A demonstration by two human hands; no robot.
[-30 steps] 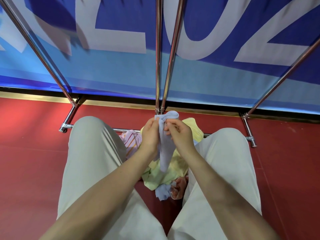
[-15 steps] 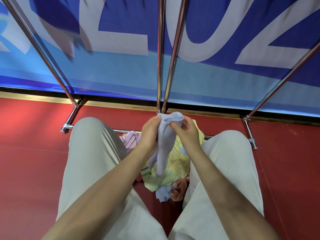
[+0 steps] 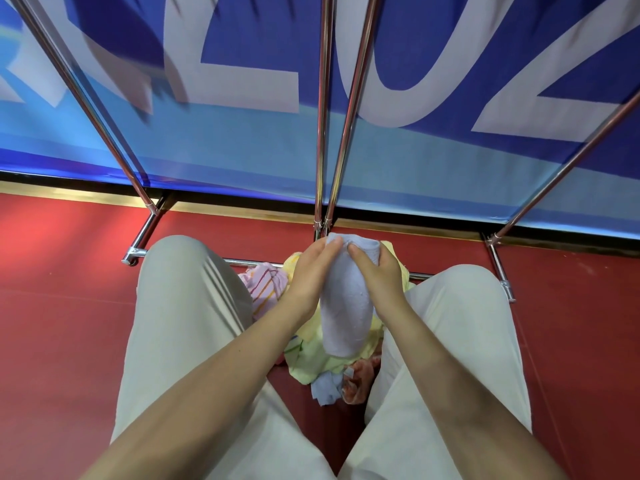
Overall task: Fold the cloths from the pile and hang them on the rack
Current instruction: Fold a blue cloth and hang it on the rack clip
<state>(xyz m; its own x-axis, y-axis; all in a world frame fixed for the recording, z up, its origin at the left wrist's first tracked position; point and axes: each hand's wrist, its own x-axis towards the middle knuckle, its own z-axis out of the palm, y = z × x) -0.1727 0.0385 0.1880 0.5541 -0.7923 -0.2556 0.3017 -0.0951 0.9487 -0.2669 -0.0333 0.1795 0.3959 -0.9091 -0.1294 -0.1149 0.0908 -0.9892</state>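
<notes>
Spread wider since before: cloth, pinched at top by left hand and right hand, over pile, below rack.

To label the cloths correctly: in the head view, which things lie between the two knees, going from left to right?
Pink striped cloth → left hand → light blue cloth held up by both hands → right hand.
</notes>
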